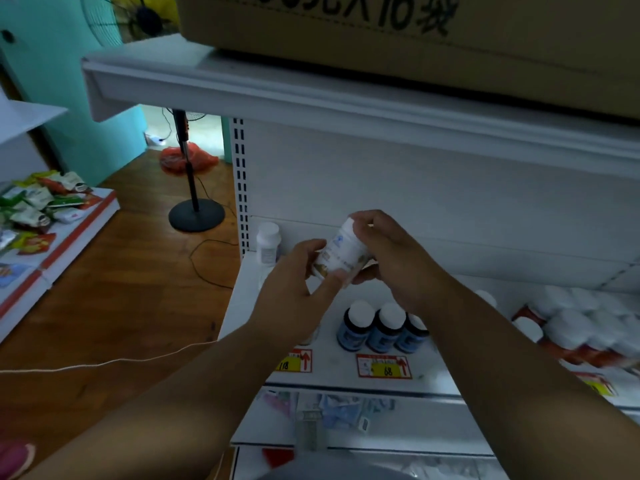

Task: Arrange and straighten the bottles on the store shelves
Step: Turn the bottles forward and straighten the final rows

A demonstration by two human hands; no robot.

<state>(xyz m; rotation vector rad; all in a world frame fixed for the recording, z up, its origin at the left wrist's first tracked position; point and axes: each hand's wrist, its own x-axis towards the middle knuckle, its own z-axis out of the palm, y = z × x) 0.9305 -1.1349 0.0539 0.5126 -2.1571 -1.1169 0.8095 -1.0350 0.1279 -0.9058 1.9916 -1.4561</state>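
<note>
A white labelled bottle is held tilted above the white middle shelf. My left hand grips its lower end and my right hand curls round its cap end. Another white bottle stands upright at the shelf's back left. Three blue bottles with white caps stand in a row near the front edge, below my hands. Several red-and-white bottles crowd the right end, some lying tilted.
A large cardboard box sits on the top shelf. Price tags line the shelf's front edge. A fan stand and cables are on the wooden floor at left, by a low display of snack packets.
</note>
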